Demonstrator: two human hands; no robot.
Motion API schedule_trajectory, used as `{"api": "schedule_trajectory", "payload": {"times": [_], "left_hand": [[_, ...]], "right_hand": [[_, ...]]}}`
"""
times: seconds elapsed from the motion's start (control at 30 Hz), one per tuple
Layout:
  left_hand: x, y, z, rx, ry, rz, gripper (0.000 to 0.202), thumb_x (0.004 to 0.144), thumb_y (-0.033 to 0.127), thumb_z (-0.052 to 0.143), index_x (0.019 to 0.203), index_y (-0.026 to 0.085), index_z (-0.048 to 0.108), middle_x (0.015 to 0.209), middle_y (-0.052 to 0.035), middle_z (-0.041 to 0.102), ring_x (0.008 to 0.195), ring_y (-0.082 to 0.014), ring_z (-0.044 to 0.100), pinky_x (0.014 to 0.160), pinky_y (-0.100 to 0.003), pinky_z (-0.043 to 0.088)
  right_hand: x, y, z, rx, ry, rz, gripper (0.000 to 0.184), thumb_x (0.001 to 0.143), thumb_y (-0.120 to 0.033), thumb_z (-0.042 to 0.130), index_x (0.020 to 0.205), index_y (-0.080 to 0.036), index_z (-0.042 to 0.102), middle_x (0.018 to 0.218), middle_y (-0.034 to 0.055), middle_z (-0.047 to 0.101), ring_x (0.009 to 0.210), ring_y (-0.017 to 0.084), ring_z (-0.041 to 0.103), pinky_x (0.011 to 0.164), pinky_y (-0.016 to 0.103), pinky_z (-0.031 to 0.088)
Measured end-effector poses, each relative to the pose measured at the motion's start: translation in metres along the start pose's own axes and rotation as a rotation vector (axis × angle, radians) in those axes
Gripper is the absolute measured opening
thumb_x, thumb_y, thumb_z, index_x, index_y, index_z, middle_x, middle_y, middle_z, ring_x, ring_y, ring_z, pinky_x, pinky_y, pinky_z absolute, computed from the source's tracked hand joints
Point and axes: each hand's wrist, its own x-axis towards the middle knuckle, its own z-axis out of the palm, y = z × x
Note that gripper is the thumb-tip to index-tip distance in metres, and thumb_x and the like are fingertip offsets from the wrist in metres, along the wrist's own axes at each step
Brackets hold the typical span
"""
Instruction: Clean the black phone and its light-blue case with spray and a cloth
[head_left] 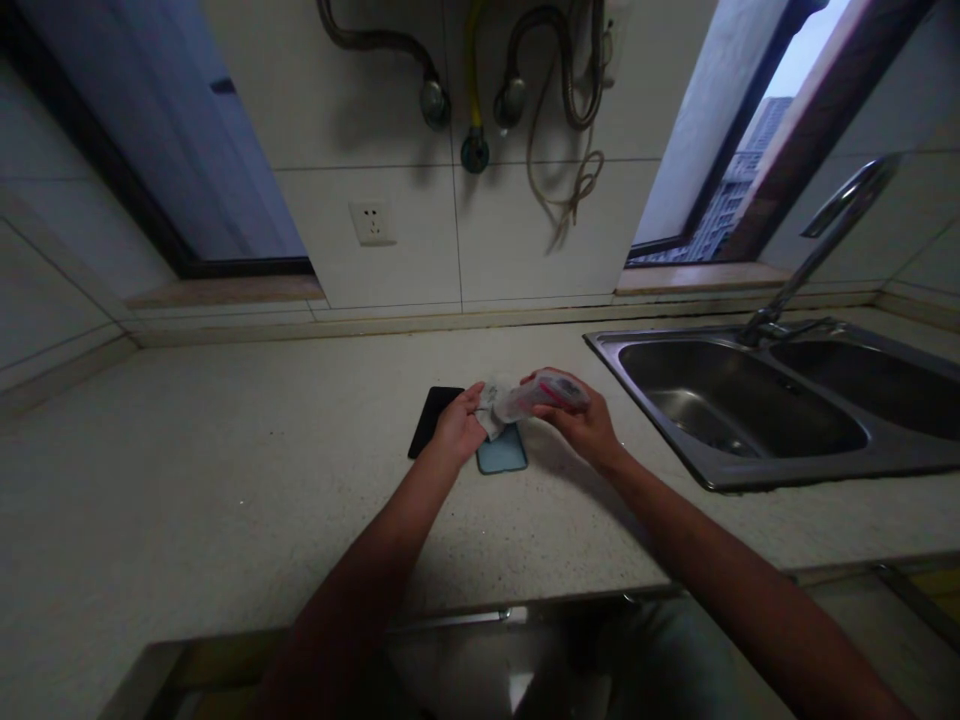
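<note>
Plastic packet (544,393) in right hand (583,430), fingers (562,412) closed on it; left hand (459,425) pinching apparent white wipe (491,408).

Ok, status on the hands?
Left hand on white cloth. Right hand holding clear red-printed packet. Black phone and teal phone case beneath.

Bare left forearm (375,545), bare right forearm (720,550)

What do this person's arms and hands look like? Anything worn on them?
The left hand and right hand wear no gloves, and the left forearm and right forearm show no sleeves, watch or bands. Finer detail is lost in the dim light.
</note>
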Motion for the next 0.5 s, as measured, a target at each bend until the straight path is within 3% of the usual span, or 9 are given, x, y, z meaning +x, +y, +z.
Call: {"api": "schedule_trajectory", "payload": {"times": [0.17, 0.33, 0.4, 0.5], "left_hand": [[-0.002, -0.006, 0.001, 0.068, -0.044, -0.039, 0.031, 0.084, 0.0, 0.048, 0.107, 0.012, 0.064, 0.092, -0.0107, 0.07, 0.082, -0.0184, 0.069, 0.083, -0.033, 0.056], [-0.003, -0.011, 0.003, 0.131, -0.007, -0.038, 0.027, 0.082, -0.003, 0.046, 0.095, 0.011, 0.065, 0.087, -0.0095, 0.069, 0.08, -0.0174, 0.068, 0.081, -0.031, 0.055], [-0.003, -0.011, 0.004, 0.135, 0.009, -0.044, 0.027, 0.08, -0.004, 0.046, 0.091, 0.011, 0.065, 0.082, -0.0078, 0.068, 0.073, -0.0154, 0.067, 0.074, -0.028, 0.055], [-0.004, -0.008, 0.004, 0.15, -0.009, -0.066, 0.02, 0.08, 0.0, 0.052, 0.088, 0.012, 0.065, 0.07, -0.0028, 0.063, 0.053, -0.01, 0.058, 0.05, -0.02, 0.046]], "right_hand": [[0.003, -0.002, 0.001, 0.167, 0.098, 0.061, 0.047, 0.067, -0.031, 0.089, 0.11, -0.022, 0.071, 0.111, 0.0067, 0.075, 0.103, 0.025, 0.071, 0.099, 0.043, 0.055], [0.01, 0.011, -0.001, 0.199, 0.247, 0.173, 0.036, 0.064, -0.032, 0.09, 0.093, -0.021, 0.072, 0.088, 0.0027, 0.076, 0.082, 0.022, 0.072, 0.081, 0.038, 0.061], [0.015, 0.013, -0.007, 0.337, 0.349, 0.223, 0.034, 0.064, -0.033, 0.089, 0.09, -0.023, 0.07, 0.083, -0.0006, 0.075, 0.077, 0.02, 0.071, 0.07, 0.033, 0.062], [0.023, 0.016, -0.02, 0.576, 0.426, 0.296, 0.029, 0.066, -0.033, 0.085, 0.087, -0.024, 0.067, 0.082, -0.0032, 0.073, 0.077, 0.017, 0.07, 0.066, 0.03, 0.062]]}}
